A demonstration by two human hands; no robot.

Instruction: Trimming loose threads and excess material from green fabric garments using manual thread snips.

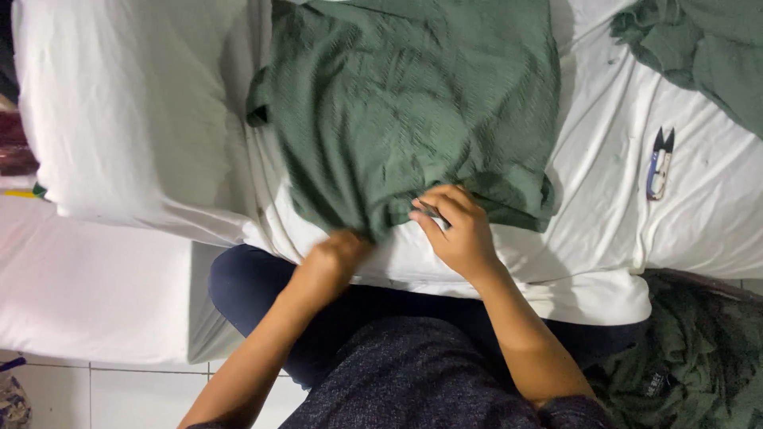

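Pinched between thumb and curled fingers, the right hand [455, 226] grips the near hem of a green garment [413, 111] — a small thin object shows at its fingertips, too small to identify. Beside it, the left hand [338, 258] is tucked under the same hem, its fingers hidden by the cloth, so whether it is closed on the fabric cannot be told. This garment is a soft, ribbed knit in dull forest green, lying mostly flat and roughly square, with shallow wrinkles. It rests on a white sheet [604, 159], creased and faintly spotted. A white pillow [127, 111] lies to the left. Small thread snips [660, 163] sit on the sheet to the right — well apart from the hands. More green knit [699, 48] is bunched at the far right corner, and another dark green heap [691, 357] sits low on the right. Pale floor tiles [119, 397] show below.
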